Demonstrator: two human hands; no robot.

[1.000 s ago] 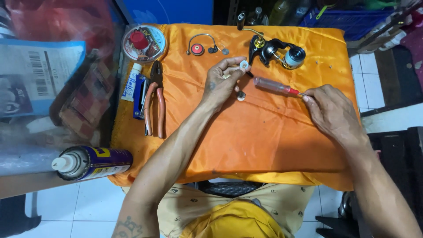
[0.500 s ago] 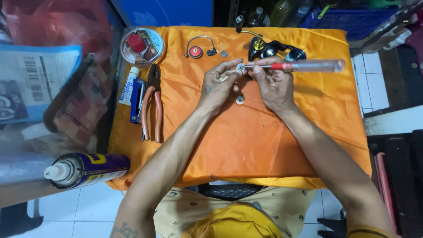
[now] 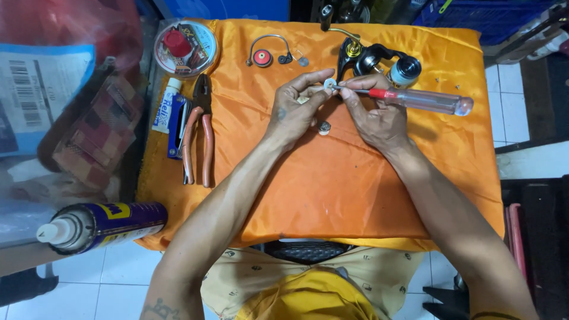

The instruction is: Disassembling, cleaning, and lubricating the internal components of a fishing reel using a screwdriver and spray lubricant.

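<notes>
My left hand (image 3: 294,106) pinches a small white round part (image 3: 329,83) above the orange cloth (image 3: 332,189). My right hand (image 3: 372,115) grips a screwdriver (image 3: 415,99) with a red collar and clear handle, its tip touching the white part. Just behind both hands lies a black fishing reel (image 3: 373,59) with a gold knob. A small silver round piece (image 3: 323,127) rests on the cloth between my wrists.
Orange-handled pliers (image 3: 197,139) and a blue-and-white tube (image 3: 166,109) lie at the cloth's left. A round clear line spool (image 3: 185,47) and a wire bail with a red disc (image 3: 265,53) sit at the back. A blue spray can (image 3: 101,226) lies at the lower left.
My right hand picked up the screwdriver from the cloth at the right and brought it to the white part in my left hand; its tip now meets the part.
</notes>
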